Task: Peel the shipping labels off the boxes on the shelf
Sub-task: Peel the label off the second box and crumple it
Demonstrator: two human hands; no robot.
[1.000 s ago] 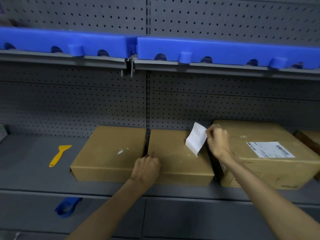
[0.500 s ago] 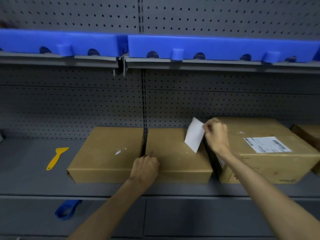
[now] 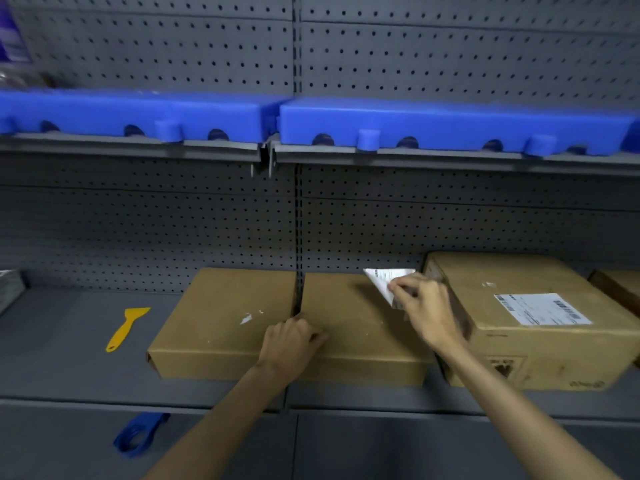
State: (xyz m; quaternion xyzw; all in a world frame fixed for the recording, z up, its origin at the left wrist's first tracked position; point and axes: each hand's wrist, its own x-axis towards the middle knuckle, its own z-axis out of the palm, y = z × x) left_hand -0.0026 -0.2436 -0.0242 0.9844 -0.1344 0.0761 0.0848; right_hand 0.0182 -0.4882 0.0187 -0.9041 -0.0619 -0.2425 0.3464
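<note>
Low in the middle of the frame, the left hand (image 3: 291, 344) presses its curled fingers on the front of the middle box (image 3: 360, 327). Just past it, the right hand (image 3: 424, 311) pinches a peeled white label (image 3: 382, 278) above that box. On the right, another label (image 3: 542, 308) is stuck on the big box (image 3: 540, 341).

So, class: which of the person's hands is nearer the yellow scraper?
Left. The left hand rests on the middle box, nearer the yellow scraper; the right hand is farther right.

A fourth box (image 3: 623, 289) is cut off at the right edge; the label's print (image 3: 540, 308) is unreadable.
</note>
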